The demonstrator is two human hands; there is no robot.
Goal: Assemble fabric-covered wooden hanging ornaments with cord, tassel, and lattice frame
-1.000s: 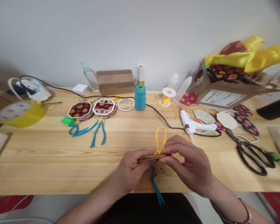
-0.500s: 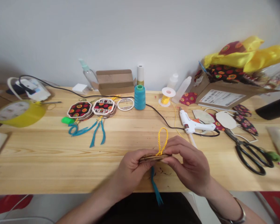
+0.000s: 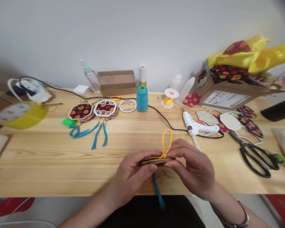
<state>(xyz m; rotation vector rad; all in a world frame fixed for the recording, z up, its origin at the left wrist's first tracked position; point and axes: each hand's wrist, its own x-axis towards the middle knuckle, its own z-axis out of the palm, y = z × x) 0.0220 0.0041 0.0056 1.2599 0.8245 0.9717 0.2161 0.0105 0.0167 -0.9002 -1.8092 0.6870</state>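
Note:
Above the table's front edge, a thin wooden pendant (image 3: 158, 161) is held edge-on between my two hands. My left hand (image 3: 135, 174) grips its left end, with the thumb on the near side. The fingers and thumb of my right hand (image 3: 193, 167) pinch its right end. A braided yellow cord loop (image 3: 166, 142) stands up from the pendant's upper edge beside my right fingertips. Below it hangs a teal tassel (image 3: 158, 193). The pendant's flat faces are hidden from me.
Finished-looking pendants (image 3: 105, 109) with teal tassels lie in stacks at back left, by a teal thread spool (image 3: 142, 99). A white glue gun (image 3: 199, 126), black-handled scissors (image 3: 257, 156) and a fabric-filled cardboard box (image 3: 228, 95) are at right. Yellow tape (image 3: 33, 115) lies far left.
My left thumb has shifted along the pendant's near side and shows more fully. The pendant and cord loop have moved only slightly; my right hand keeps its pinch.

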